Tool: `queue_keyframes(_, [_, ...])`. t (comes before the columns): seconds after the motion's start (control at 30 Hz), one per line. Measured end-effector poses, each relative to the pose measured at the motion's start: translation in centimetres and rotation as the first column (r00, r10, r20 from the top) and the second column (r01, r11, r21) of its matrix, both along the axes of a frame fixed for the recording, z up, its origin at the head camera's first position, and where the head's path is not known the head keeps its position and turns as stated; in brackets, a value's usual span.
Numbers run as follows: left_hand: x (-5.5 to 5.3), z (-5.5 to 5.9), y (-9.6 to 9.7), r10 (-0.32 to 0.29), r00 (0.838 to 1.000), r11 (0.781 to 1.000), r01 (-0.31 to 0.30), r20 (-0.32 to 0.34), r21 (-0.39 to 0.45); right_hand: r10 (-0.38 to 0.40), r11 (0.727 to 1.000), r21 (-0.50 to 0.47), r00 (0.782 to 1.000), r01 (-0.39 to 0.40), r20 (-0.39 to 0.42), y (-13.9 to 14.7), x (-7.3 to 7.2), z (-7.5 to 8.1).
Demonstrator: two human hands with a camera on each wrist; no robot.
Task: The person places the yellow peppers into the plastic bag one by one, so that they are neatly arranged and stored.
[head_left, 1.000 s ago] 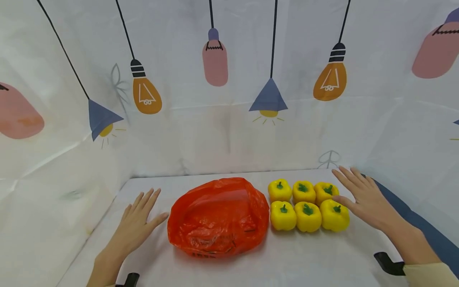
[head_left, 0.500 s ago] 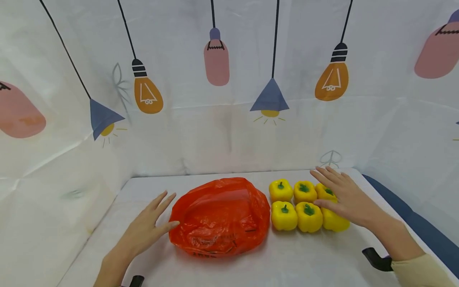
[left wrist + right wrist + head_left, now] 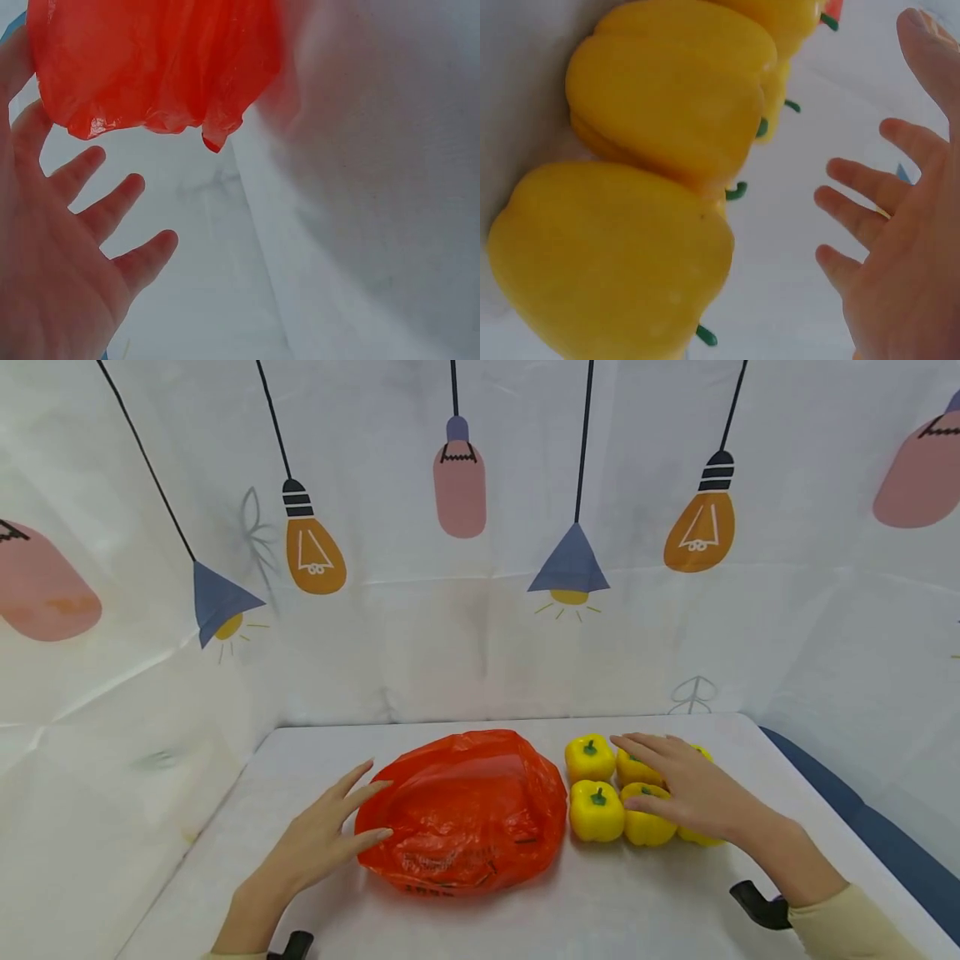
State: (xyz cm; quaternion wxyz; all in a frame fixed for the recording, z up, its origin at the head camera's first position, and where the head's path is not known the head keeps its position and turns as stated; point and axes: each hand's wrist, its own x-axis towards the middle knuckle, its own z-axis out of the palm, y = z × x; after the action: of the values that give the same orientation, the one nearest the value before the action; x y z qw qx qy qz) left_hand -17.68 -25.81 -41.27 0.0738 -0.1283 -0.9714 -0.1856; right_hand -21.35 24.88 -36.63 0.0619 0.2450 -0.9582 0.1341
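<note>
A red plastic bag (image 3: 465, 814) lies on the white table, its mouth spread wide. My left hand (image 3: 318, 839) is at the bag's left edge with fingers spread; whether the fingertips touch the plastic, I cannot tell. In the left wrist view the bag (image 3: 150, 67) hangs past the index finger and thumb. To the right of the bag, several yellow bell peppers (image 3: 597, 811) with green stems stand in two rows. Over the right-hand peppers hovers my right hand (image 3: 693, 785), hiding some of them. The right wrist view shows a gap between its fingers (image 3: 855, 214) and the peppers (image 3: 615, 259).
The white table (image 3: 480, 931) meets a white cloth backdrop (image 3: 420, 643) printed with lamps and bulbs. Something dark blue (image 3: 855, 827) lies beyond the table's right edge.
My right hand has moved left and a little down, over the peppers. The left hand has shifted right to the bag's edge. Bag and peppers have stayed in place.
</note>
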Motion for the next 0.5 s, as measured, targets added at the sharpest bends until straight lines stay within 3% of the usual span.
queue_keyframes(0.3, [-0.3, 0.0, 0.6, 0.001, 1.0, 0.999, -0.002, -0.022, -0.044, 0.06, 0.998, 0.027, 0.998, -0.061, 0.015, -1.5, 0.2, -1.3])
queue_keyframes(0.5, [-0.4, -0.1, 1.0, 0.019, 0.998, 0.999, -0.017, 0.052, -0.045, 0.066, 0.996, 0.053, 0.994, -0.07, 0.082, -2.4, 0.4, -2.0])
